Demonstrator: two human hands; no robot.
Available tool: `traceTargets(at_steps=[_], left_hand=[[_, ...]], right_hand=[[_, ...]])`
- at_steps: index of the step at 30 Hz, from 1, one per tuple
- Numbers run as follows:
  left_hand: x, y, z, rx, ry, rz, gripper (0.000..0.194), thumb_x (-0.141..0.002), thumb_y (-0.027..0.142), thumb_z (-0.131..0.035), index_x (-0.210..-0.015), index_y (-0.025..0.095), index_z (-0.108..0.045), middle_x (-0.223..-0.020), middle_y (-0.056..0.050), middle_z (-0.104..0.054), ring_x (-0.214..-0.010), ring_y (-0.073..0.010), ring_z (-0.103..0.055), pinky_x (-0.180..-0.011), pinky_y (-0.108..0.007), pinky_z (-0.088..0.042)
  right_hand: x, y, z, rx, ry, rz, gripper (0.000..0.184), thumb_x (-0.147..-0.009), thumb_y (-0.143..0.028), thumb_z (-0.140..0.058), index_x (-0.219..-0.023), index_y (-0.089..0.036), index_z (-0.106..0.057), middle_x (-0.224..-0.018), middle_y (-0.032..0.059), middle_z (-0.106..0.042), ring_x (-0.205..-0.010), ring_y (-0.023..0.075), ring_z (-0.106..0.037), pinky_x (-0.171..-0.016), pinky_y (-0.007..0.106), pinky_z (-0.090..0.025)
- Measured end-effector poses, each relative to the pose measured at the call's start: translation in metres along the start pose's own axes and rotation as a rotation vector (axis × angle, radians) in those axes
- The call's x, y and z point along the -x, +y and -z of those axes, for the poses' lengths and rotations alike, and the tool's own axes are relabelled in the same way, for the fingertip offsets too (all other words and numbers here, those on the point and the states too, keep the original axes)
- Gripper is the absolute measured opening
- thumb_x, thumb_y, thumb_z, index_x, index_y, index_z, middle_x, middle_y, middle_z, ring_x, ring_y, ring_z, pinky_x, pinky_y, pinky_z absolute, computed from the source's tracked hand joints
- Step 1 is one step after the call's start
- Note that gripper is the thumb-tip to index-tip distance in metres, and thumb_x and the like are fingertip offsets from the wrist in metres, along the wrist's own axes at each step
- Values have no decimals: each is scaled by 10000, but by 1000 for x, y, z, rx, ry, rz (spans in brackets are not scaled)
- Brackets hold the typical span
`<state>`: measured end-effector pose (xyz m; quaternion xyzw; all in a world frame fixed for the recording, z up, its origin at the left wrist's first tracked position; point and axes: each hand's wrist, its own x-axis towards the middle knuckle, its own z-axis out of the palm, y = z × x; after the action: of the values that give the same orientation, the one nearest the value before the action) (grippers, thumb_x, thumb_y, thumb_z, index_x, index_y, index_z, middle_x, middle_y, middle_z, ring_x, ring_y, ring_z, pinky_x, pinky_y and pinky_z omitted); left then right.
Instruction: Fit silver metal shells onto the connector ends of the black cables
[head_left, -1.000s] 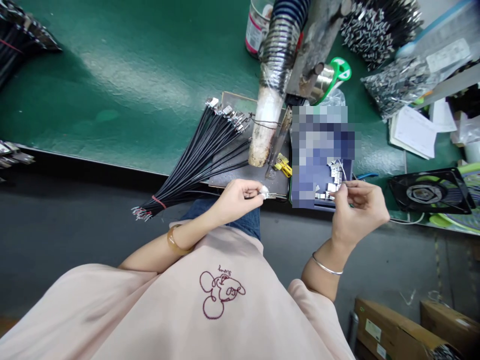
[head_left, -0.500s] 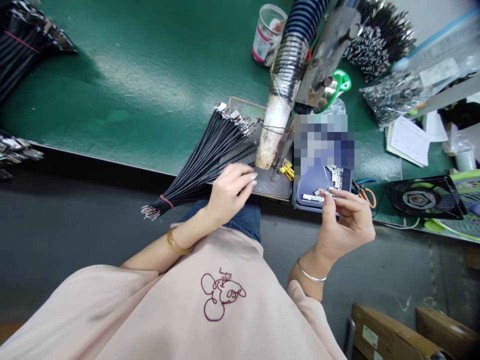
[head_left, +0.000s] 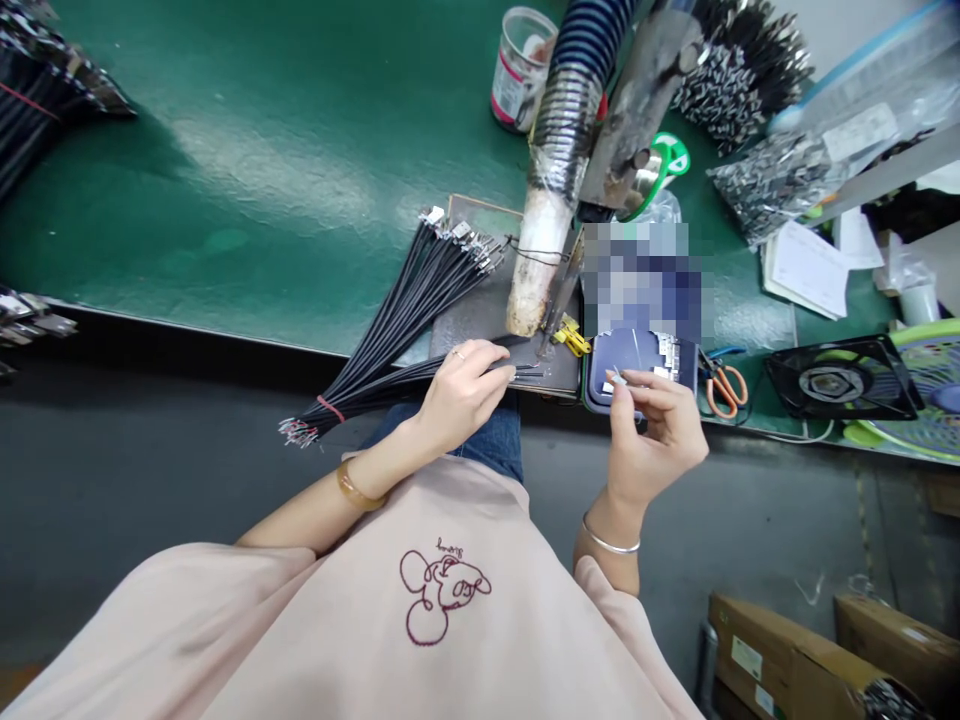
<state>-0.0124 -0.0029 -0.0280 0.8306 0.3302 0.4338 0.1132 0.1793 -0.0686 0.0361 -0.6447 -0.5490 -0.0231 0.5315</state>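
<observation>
My left hand (head_left: 466, 393) is closed over a few loose black cables (head_left: 390, 381) at the bench's front edge. Their thin ends poke out to the right of its fingers. Held between the thumb and forefinger of my right hand (head_left: 654, 428) is a small metal connector (head_left: 616, 378), above the front of a blue bin (head_left: 592, 392). More small metal connectors (head_left: 667, 352) lie in that bin, whose back part is pixelated. Beyond my left hand fans out a bundle of black cables (head_left: 397, 290) with metal connectors on their far ends and a red band near the other end.
A hose nozzle (head_left: 534, 275) hangs over a dark board (head_left: 472, 325). A yellow clip-like tool (head_left: 572, 337) lies by the bin, with orange-handled pliers (head_left: 726, 392) and a black fan (head_left: 840, 384) to the right. A plastic jar (head_left: 517, 80) and a solder spool (head_left: 656, 178) stand behind.
My left hand has gone from holding a small metal piece to closing on loose cables, whose ends now stick out rightward. My right hand has moved left across the bin with a connector.
</observation>
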Motion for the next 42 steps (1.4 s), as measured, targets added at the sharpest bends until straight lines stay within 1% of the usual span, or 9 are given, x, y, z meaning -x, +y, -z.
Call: traceTargets(at_steps=[5,9,12,15,18,23,30,36,42], left_hand=[[-3,10,-1,77,20,-56,115,-914,132,-555,-947,135,-665,-833,-84,-714,-775,-181,-632,-761,-320,-531],[-9,21,-2,183,25,-53,141,-902,103,-545,-973,118,-666,-806,-71,-725,-687,-139,-638,-686,-250,-515],[-14,28,-1,379,-28,206,136,-885,104,-541,-923,121,-670,-685,-14,-678,-539,-86,-558,-564,-199,-453],[-17,29,0,606,-124,498,93,-864,156,-584,-876,121,-669,-667,-1,-656,-561,-89,-578,-541,-182,-439],[-20,27,1,727,-147,618,101,-841,223,-649,-833,127,-679,-723,-18,-681,-639,-108,-610,-579,-188,-455],[-23,24,5,811,-269,624,280,-910,246,-572,-664,128,-635,-618,-1,-615,-550,-76,-507,-559,-196,-407],[-25,22,9,931,-353,658,344,-932,308,-561,-642,129,-609,-595,-1,-589,-519,-66,-461,-520,-192,-365],[-23,20,8,1001,-343,690,356,-912,340,-595,-626,129,-605,-604,-12,-611,-537,-74,-510,-572,-201,-417],[-19,21,1,1007,-250,736,203,-847,312,-681,-774,126,-643,-663,-9,-639,-616,-100,-593,-652,-215,-482]], right_hand=[[11,1,-10,-8,-111,-11,46,-850,-194,-687,-823,-225,-665,-915,30,-721,-867,172,-704,-736,334,-604],[16,2,-18,-134,-256,-140,53,-873,-227,-667,-826,-222,-690,-935,36,-708,-869,159,-689,-709,306,-603],[18,4,-22,-255,-322,-226,51,-875,-221,-666,-847,-224,-709,-954,35,-702,-882,148,-692,-730,289,-607],[19,6,-24,-284,-322,-235,63,-876,-210,-662,-881,-235,-720,-979,34,-702,-908,149,-694,-762,295,-611],[18,8,-26,-280,-322,-229,75,-878,-212,-656,-891,-241,-724,-993,34,-704,-913,154,-694,-761,303,-613],[17,8,-30,-360,-404,-265,80,-876,-211,-654,-887,-242,-727,-1013,35,-705,-924,149,-699,-764,287,-615],[18,12,-33,-435,-447,-311,67,-869,-232,-661,-879,-232,-728,-1014,36,-712,-932,140,-703,-762,261,-612],[20,13,-34,-415,-453,-309,69,-870,-246,-657,-864,-217,-720,-1001,46,-719,-921,142,-706,-739,259,-609],[23,11,-35,-401,-423,-313,65,-870,-246,-665,-878,-221,-724,-1010,45,-724,-926,141,-711,-756,263,-613]])
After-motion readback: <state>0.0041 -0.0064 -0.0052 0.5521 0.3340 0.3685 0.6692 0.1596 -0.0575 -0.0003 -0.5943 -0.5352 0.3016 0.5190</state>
